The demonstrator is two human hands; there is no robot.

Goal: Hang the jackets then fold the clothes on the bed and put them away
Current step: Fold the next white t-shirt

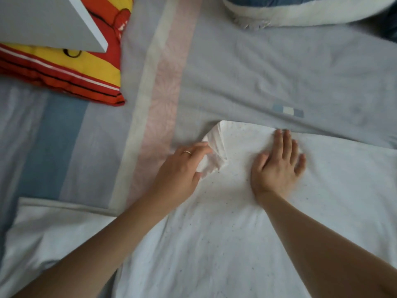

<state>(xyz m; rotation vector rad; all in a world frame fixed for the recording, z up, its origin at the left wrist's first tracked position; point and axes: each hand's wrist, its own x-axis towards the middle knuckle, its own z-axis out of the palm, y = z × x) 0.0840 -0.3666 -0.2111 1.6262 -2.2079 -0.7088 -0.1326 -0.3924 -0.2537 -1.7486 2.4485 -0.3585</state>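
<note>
The striped grey bed [257, 67] carries a white speckled garment [214, 233] spread at its near edge, a white cloth [53, 229] just left of it. Farther back lie a red-and-yellow cushion [64, 69] and a blue-and-white pillow [300, 11].

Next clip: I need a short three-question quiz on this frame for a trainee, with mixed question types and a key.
1. True or false: the right hand lies flat on the white garment.
2. Which hand wears the ring? A) left hand B) right hand
3. Fill in (grips / hovers over): the left hand ____ a fold at the garment's edge.

Key: 1 true; 2 A; 3 grips.
</note>
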